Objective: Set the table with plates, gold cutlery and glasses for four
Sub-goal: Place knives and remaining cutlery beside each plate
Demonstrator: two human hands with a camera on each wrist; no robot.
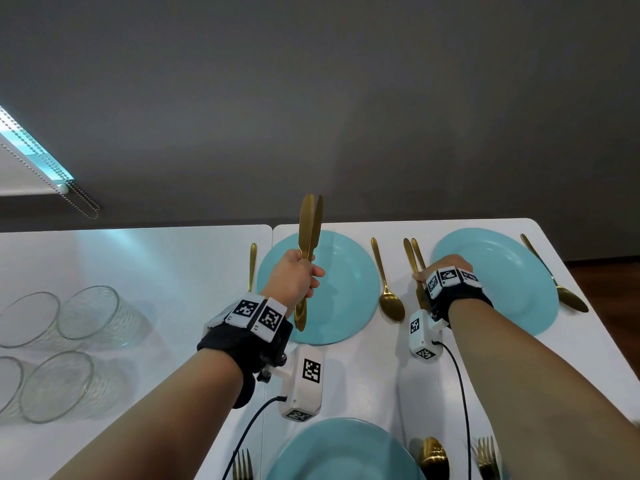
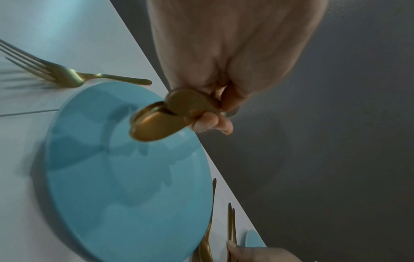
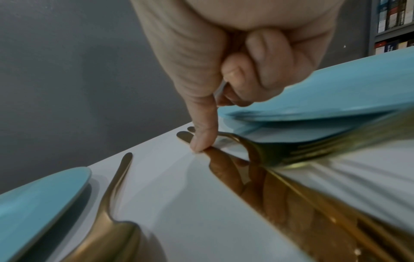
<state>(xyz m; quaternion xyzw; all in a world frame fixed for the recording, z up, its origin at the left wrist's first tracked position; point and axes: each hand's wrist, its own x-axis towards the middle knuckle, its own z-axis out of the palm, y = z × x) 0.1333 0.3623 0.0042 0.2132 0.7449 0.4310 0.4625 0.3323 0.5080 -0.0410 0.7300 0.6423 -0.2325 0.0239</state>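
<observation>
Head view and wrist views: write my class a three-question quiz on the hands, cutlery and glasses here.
1. True or false: the left hand grips two gold knives above a blue plate.
2. How many glasses stand at the left? A two, B four, C six.
3. Fill in: the right hand presses its index finger on a laid knife beside a ____.
Key: 1 true; 2 B; 3 fork.

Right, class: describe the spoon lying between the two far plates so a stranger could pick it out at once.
Start at the white table and find the two blue plates along its far edge. In the gap between them lies a gold spoon, bowl toward the camera. It lies alone, unlike the knife and fork beside it under the right hand.
</observation>
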